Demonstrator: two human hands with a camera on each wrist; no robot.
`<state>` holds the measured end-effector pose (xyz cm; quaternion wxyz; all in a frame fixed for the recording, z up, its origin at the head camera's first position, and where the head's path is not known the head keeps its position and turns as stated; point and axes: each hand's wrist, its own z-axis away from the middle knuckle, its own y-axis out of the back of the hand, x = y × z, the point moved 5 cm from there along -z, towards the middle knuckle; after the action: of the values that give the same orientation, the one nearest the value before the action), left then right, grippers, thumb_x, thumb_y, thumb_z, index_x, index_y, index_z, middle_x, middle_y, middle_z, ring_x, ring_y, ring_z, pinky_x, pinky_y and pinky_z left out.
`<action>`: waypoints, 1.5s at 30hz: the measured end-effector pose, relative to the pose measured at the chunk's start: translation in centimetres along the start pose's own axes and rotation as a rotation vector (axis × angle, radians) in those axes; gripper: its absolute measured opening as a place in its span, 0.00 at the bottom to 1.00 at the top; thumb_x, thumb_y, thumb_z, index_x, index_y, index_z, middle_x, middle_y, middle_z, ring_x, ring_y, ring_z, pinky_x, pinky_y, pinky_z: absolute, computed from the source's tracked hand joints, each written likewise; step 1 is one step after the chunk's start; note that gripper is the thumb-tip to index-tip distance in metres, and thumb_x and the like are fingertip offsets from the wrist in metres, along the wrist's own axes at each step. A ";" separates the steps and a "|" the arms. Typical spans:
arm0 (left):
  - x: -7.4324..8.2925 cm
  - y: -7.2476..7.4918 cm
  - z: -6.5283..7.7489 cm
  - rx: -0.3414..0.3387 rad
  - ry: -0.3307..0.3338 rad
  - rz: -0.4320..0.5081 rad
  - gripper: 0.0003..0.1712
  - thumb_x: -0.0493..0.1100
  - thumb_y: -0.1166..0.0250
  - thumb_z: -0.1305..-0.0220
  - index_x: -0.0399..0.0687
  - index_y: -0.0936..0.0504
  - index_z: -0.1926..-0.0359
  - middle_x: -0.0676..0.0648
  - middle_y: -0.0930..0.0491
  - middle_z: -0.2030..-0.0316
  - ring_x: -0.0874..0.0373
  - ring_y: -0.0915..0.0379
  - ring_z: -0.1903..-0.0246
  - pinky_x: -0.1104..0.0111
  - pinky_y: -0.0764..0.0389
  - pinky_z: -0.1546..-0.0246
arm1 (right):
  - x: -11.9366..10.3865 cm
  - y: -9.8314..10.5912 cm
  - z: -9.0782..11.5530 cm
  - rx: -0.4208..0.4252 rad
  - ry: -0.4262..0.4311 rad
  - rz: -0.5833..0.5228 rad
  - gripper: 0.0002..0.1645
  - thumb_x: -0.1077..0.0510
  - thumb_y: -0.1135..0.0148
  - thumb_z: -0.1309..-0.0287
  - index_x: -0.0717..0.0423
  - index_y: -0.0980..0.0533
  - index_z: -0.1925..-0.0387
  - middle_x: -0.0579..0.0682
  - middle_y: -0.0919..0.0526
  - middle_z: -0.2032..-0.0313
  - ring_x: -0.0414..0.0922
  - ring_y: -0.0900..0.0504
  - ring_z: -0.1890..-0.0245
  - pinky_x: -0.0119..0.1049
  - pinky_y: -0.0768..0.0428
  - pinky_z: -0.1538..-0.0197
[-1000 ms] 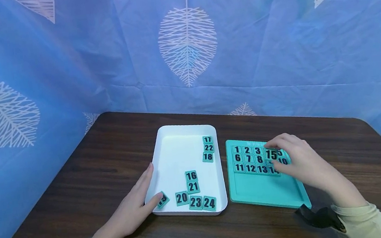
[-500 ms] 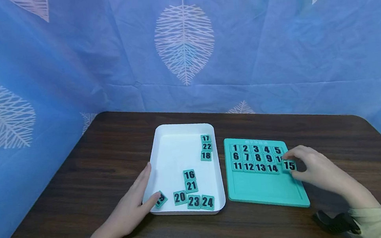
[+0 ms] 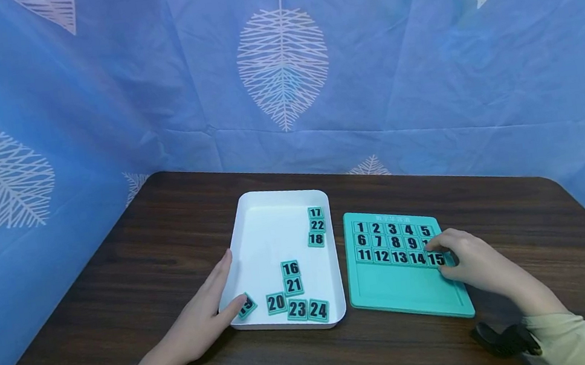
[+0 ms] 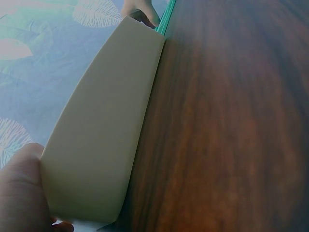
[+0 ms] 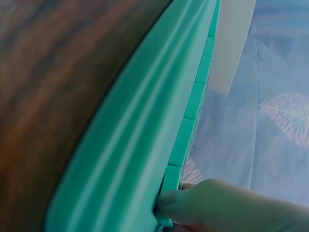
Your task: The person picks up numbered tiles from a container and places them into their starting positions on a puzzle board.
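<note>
Right hand (image 3: 471, 261) pinches tile 15 (image 3: 436, 258) on the teal number board (image 3: 404, 290); left of the board, the left hand (image 3: 199, 317), fingers extended, touches a white tray (image 3: 262, 229).

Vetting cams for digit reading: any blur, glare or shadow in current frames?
Head: number tiles mostly crisp, soft shadow under left hand; left wrist: backdrop hazy and washed out, white tray wall shaded, table grain smeared; right wrist: table blurred, pale streaks along green board, no digits legible.
</note>
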<state>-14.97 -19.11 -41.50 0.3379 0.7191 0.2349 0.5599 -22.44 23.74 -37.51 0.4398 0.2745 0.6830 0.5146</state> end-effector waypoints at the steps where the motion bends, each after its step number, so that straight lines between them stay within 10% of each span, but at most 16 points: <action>1: 0.0 0.0 0.0 0.000 0.001 0.000 0.45 0.58 0.47 0.30 0.52 0.60 0.24 0.46 0.59 0.26 0.47 0.60 0.28 0.46 0.47 0.35 | 0.0 0.0 0.0 0.001 -0.001 0.001 0.21 0.67 0.31 0.53 0.61 0.22 0.54 0.55 0.23 0.56 0.44 0.27 0.66 0.41 0.26 0.68; 34: -0.2 0.0 -0.2 -0.011 0.029 -0.016 0.46 0.59 0.46 0.32 0.53 0.61 0.24 0.45 0.58 0.26 0.45 0.60 0.28 0.43 0.46 0.36 | -0.5 0.4 -0.3 -0.029 -0.029 0.040 0.24 0.63 0.28 0.53 0.64 0.22 0.52 0.59 0.22 0.55 0.53 0.23 0.59 0.48 0.22 0.63; 45: -0.2 0.0 -0.1 -0.012 0.015 -0.004 0.45 0.59 0.47 0.31 0.53 0.62 0.24 0.44 0.59 0.26 0.45 0.60 0.28 0.43 0.47 0.36 | -4.9 2.7 -2.9 0.052 0.076 -0.023 0.20 0.63 0.34 0.45 0.61 0.22 0.49 0.56 0.21 0.52 0.55 0.23 0.53 0.52 0.23 0.57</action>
<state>-15.16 -19.23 -41.60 0.3415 0.7124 0.2357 0.5659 -22.92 19.19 -33.12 0.4121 0.2581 0.7156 0.5015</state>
